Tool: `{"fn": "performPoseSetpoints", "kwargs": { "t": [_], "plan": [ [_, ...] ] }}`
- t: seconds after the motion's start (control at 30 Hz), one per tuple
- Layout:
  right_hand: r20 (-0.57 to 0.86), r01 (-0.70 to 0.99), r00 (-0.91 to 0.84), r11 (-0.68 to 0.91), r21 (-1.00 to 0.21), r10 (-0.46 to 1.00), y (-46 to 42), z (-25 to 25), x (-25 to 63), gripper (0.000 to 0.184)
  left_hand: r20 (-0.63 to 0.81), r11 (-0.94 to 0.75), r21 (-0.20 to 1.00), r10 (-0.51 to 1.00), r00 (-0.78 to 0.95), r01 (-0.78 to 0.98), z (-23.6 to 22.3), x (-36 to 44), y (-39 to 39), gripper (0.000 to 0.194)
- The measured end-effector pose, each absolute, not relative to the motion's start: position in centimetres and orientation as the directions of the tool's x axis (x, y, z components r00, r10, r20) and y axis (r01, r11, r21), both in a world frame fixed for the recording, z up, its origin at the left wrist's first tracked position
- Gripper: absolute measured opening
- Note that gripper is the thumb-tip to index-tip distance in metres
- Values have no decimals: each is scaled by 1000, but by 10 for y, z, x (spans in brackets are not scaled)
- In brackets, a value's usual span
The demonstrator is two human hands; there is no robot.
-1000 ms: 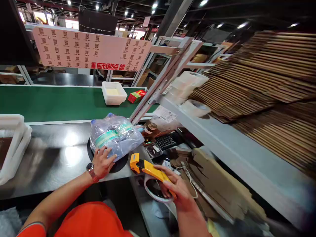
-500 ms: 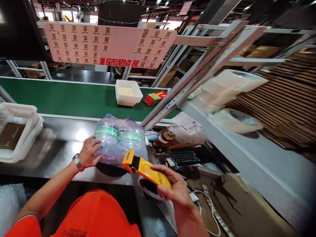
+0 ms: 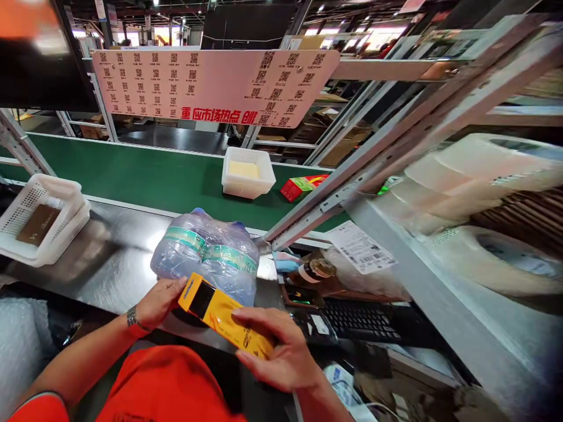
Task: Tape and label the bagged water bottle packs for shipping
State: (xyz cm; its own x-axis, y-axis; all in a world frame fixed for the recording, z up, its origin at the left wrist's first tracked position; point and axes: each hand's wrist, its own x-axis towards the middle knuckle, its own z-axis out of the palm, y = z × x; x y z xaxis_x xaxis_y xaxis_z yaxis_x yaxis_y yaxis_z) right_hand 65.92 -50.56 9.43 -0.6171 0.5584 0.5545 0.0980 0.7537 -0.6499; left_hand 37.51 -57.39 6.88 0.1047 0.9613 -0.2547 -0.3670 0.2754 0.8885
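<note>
A shrink-wrapped pack of water bottles (image 3: pixel 206 258) with green labels lies on the steel bench (image 3: pixel 109 264). My left hand (image 3: pixel 156 303), a watch on its wrist, rests against the pack's near side, with curled fingers touching the wrap and the scanner's head. My right hand (image 3: pixel 281 351) is closed round the handle of a yellow barcode scanner (image 3: pixel 222 316), whose dark window end points left toward the pack and my left hand.
A green conveyor (image 3: pixel 145 176) behind the bench carries a white tub (image 3: pixel 247 173) and a red box (image 3: pixel 301 186). Stacked white baskets (image 3: pixel 41 220) stand at left. A keyboard (image 3: pixel 360 319) and tape rolls (image 3: pixel 479 170) on a grey shelf are at right.
The scanner has swung left and lower, to my left hand at the pack's near edge. My left hand slid from the pack's left side to its front. The view turned left.
</note>
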Motion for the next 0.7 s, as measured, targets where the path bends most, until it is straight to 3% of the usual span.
{"fn": "performPoseSetpoints", "kwargs": {
  "t": [0.2,0.3,0.4,0.57,0.7],
  "plan": [
    [540,75,-655,756,-650,529,-498,88,667,61,-459,386,724,888,18,-571,76,378,-562,64],
    [540,93,-643,755,-650,544,-498,86,662,68,-457,386,803,888,-54,-453,79,365,-550,75],
    [591,114,-569,766,-633,572,-501,91,651,53,-387,327,880,914,-120,-344,83,357,-545,93],
    [606,88,-539,754,-651,585,-509,103,638,52,-356,402,865,914,196,-301,87,348,-550,70],
    [544,99,-604,731,-675,583,-508,110,629,61,-380,415,825,910,167,-384,83,345,-550,62]
  ]
}}
